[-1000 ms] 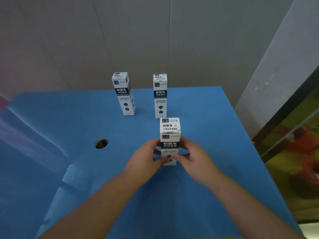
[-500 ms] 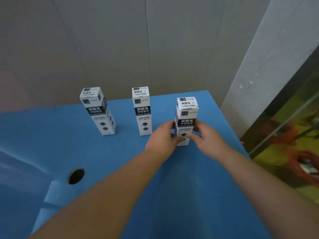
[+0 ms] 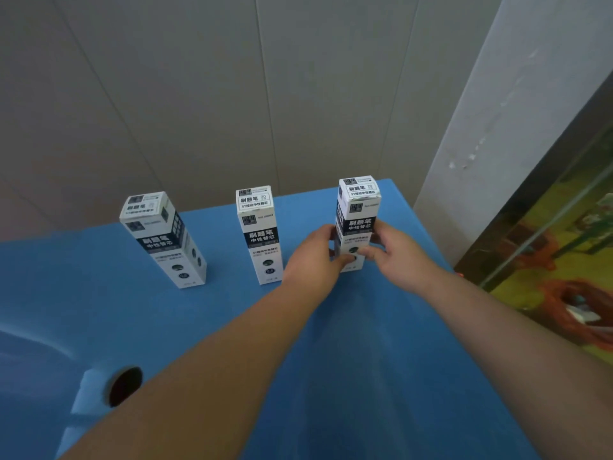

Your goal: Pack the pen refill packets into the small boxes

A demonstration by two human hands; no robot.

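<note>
Three tall, narrow refill boxes, white with black bands and printed text, stand upright in a row across the middle of the frame on a blue table. The right box stands near the table's far right corner, and both hands are on its lower half. The left hand comes in from the lower left, fingers curled round the box's left side and thumb tip pressed against the front near the bottom; the right hand grips the right side, thumb laid across the front and fingers wrapped behind, out of sight. The hands cover the box's base, so whether it sits on the table or is just lifted cannot be told. The middle box stands just left of the left hand, its lower right corner hidden by that wrist. The left box stands well apart, further left, and appears to lean with the wide lens. All three tops are closed; no loose refill packets can be seen. A dark round hole sits in the table at lower left, partly cut off by the left forearm. At the right edge, beyond a pale pillar, lies a blurred patch of green and orange — too indistinct to name.
</note>
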